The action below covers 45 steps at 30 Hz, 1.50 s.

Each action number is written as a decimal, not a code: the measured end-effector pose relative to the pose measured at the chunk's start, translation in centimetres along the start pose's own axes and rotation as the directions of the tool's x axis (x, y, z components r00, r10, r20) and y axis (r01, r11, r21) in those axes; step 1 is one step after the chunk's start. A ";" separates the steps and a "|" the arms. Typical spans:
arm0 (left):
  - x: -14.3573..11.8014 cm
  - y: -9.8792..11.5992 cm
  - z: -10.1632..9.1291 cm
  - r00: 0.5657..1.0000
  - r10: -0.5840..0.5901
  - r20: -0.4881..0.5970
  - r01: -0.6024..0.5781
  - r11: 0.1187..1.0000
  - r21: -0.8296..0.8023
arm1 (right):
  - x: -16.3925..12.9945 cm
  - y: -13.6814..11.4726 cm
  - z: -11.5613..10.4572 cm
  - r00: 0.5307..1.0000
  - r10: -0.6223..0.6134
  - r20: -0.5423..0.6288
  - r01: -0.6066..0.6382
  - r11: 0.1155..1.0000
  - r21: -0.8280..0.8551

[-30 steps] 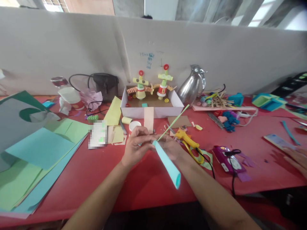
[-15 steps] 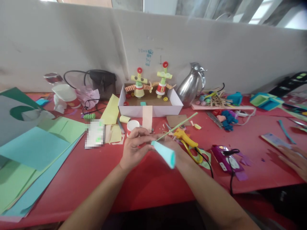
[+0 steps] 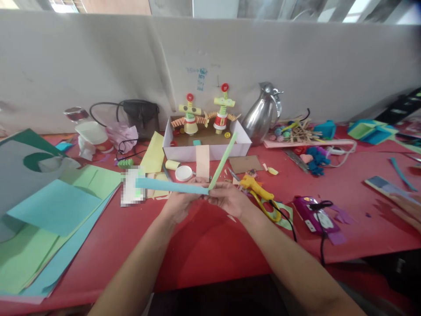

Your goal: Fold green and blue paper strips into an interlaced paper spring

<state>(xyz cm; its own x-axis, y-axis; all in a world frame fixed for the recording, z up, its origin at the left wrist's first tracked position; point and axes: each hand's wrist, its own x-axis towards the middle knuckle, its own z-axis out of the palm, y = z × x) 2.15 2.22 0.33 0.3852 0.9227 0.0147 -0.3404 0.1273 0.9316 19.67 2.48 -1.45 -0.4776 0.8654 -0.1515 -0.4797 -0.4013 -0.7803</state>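
A blue paper strip (image 3: 171,186) stretches out to the left, and a green paper strip (image 3: 224,159) slants up to the right. Their ends meet at a corner between my hands. My left hand (image 3: 180,205) is closed on the blue strip from below, close to that corner; part of its fingers is hidden behind the strip. With thumb and fingers pinched together, my right hand (image 3: 229,199) holds the corner where the two strips join. Both hands are raised over the front half of the red table (image 3: 197,259).
A white box (image 3: 207,153) with two paper-cup figures stands behind my hands, beside a steel jug (image 3: 261,114). A yellow glue gun (image 3: 258,188) and a purple device (image 3: 315,215) with a cord lie right. Coloured paper sheets (image 3: 55,206) lie left. Another person's hand (image 3: 409,210) rests far right.
The blue strip has swung from pointing toward me to lying out leftward. The green strip now stands steeper, its broad side showing. My right hand has come into clearer view.
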 end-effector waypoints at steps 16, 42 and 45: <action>0.4 -0.9 -0.4 0.992 -0.126 -0.028 0.125 0.991 -0.043 | 0.1 -0.2 0.0 0.995 0.042 -0.086 -0.043 0.999 -0.003; 0.9 -2.1 0.7 0.940 0.152 -0.307 -0.120 0.985 0.121 | -0.7 -1.6 0.4 0.991 -0.133 0.015 0.133 0.969 -0.209; 0.6 -2.4 1.4 0.915 0.230 -0.333 -0.187 0.970 0.157 | -0.9 -1.1 1.2 0.970 -0.242 -0.018 0.230 0.941 -0.247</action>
<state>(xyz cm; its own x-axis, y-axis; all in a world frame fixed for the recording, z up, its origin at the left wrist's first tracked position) 4.41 1.97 -1.41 -0.0112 0.9942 0.1068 -0.2672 -0.1059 0.9578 19.74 1.81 0.26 -0.3339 0.9421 0.0305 -0.3796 -0.1048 -0.9192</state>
